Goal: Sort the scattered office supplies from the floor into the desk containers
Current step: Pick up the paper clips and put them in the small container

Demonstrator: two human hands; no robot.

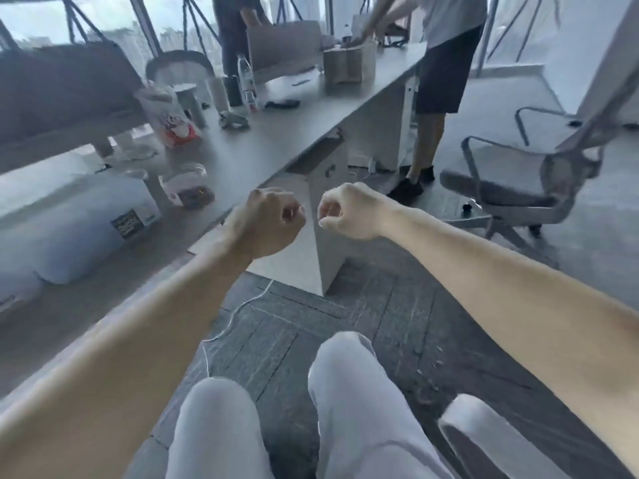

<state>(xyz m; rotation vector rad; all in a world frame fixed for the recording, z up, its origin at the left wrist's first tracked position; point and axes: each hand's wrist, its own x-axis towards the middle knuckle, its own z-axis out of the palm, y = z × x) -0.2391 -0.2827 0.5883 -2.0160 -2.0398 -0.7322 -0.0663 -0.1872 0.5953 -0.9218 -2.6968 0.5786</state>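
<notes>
both hands are raised in the middle of the frame, fists curled and close together but apart. the left hand [266, 219] is clenched with the fingers folded in; whether anything sits inside it cannot be told. the right hand [345, 210] is also curled shut, thumb pressed to forefinger as in a pinch; anything held there is too small to make out.

left of the hands, on the grey desk [262, 150], a clear round container [186, 184] stands near the desk's front edge, with a dark, blurred heap in its bottom. just left of it stands a smaller clear cup [136, 174], contents unreadable. further up the desk is a white bag with a red print [169, 115], and beyond it a water bottle [247, 81].

at lower right, on the dark carpeted floor [380, 316], a few tiny pale clips or staples [436, 357] lie scattered. a thin white cord [224, 326] runs across the carpet at lower centre, above the knees in pale trousers [345, 392].
</notes>
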